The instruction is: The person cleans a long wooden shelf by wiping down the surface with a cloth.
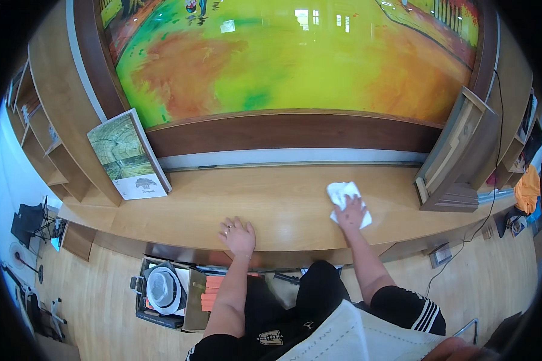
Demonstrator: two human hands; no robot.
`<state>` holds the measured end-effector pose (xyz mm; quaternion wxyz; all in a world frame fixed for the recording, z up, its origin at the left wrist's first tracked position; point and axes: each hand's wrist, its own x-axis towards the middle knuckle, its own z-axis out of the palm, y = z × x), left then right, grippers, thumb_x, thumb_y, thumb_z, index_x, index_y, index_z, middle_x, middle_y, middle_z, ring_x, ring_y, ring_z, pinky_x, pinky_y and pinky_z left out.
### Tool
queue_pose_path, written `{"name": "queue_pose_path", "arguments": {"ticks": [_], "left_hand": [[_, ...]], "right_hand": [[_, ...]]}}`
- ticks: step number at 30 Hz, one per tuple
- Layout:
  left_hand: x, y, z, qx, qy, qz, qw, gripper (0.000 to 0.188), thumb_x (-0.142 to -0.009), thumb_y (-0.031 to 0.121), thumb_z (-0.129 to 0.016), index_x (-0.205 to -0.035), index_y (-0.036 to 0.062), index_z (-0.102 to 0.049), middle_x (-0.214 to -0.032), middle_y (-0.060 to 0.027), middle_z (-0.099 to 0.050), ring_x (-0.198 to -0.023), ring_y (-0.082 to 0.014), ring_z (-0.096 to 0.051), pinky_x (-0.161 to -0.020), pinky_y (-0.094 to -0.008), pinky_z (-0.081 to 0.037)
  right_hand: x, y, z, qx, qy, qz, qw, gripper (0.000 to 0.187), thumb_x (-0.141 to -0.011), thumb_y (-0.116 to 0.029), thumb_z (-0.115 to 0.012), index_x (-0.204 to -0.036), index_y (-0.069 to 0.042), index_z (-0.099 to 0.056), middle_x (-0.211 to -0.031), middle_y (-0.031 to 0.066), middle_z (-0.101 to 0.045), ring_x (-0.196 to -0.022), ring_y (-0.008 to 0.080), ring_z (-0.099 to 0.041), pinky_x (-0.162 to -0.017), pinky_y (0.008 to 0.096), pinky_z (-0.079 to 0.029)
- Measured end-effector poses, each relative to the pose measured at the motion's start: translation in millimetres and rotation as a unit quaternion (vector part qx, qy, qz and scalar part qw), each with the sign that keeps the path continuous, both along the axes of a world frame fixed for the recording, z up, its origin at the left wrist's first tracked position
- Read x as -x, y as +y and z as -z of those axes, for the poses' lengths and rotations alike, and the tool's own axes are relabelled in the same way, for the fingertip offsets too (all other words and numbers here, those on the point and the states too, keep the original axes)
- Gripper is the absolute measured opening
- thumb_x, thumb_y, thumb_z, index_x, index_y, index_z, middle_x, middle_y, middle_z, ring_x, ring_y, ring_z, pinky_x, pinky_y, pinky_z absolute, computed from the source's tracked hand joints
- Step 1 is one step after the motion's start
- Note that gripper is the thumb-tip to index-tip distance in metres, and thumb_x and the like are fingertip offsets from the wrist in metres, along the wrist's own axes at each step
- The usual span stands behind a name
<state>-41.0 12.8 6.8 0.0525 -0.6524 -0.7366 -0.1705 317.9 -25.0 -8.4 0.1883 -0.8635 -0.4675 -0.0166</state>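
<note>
My right hand (350, 215) presses a white cloth (341, 190) onto the wooden desktop (271, 191), right of the middle. The cloth lies crumpled beneath the fingers, sticking out past them on the far side and along the edges. Near the front edge, my left hand (239, 237) rests palm down on the same wood. Its fingers are spread and it holds nothing; a ring shows on one of them.
A tall book (129, 156) leans at the desktop's left end. Opposite it, an empty-looking wooden frame (454, 150) leans at the right. Behind hangs a large glossy painting (295, 66). A black cable (498, 150) runs down the right side. Below stands an open box (194, 301) beside a white round object (164, 289).
</note>
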Motion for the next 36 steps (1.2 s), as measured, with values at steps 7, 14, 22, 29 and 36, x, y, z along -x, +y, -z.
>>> {"name": "queue_pose_path", "arguments": {"ticks": [7,14,22,29,36], "left_hand": [[-1,1,3,0.0,-0.005,-0.001,1.0,0.055,-0.092,0.043,-0.049,-0.135,0.0091,-0.054,-0.144,-0.022,-0.044,-0.137,-0.0396,-0.034,-0.109,-0.0598,-0.024],[2,1,5,0.005,-0.006,0.012,1.0,0.055,-0.092,0.044,-0.049,-0.134,0.0091,-0.055,-0.144,-0.0209,-0.045,-0.137,-0.0384,-0.034,-0.109,-0.059,-0.024],[1,0,5,-0.012,-0.018,0.02,1.0,0.054,-0.092,0.045,-0.049,-0.132,0.009,-0.056,-0.142,-0.0196,-0.046,-0.135,-0.0377,-0.035,-0.108,-0.0582,-0.025],[5,1,9,-0.035,-0.011,0.019,0.999,0.053,-0.093,0.045,-0.048,-0.131,0.0092,-0.057,-0.141,-0.0194,-0.047,-0.133,-0.0378,-0.037,-0.106,-0.0574,-0.027],[-1,0,6,-0.028,-0.006,0.017,0.999,0.053,-0.093,0.045,-0.048,-0.131,0.009,-0.057,-0.141,-0.02,-0.047,-0.133,-0.0385,-0.038,-0.106,-0.0573,-0.027]], "right_hand": [[125,28,-13,0.003,0.032,-0.17,0.985,0.062,-0.083,-0.051,-0.06,-0.137,-0.021,-0.051,-0.15,0.0152,-0.037,-0.143,0.0328,-0.028,-0.114,0.0571,-0.019],[192,-12,-14,-0.036,0.038,-0.35,0.935,0.063,-0.082,-0.049,-0.063,-0.136,-0.02,-0.052,-0.147,0.0158,-0.041,-0.139,0.0351,-0.034,-0.113,0.0564,-0.022],[109,-49,-14,-0.056,0.051,-0.355,0.932,0.061,-0.08,-0.045,-0.067,-0.134,-0.02,-0.053,-0.147,0.015,-0.042,-0.139,0.0355,-0.035,-0.113,0.0564,-0.022],[-49,-80,-3,-0.073,0.02,-0.174,0.982,0.059,-0.079,-0.047,-0.067,-0.13,-0.019,-0.056,-0.145,0.0143,-0.045,-0.137,0.0332,-0.039,-0.113,0.0549,-0.025],[-167,-105,7,-0.053,-0.024,0.063,0.996,0.064,-0.081,-0.047,-0.063,-0.137,-0.019,-0.05,-0.147,0.0149,-0.042,-0.138,0.0308,-0.036,-0.113,0.0545,-0.025]]}}
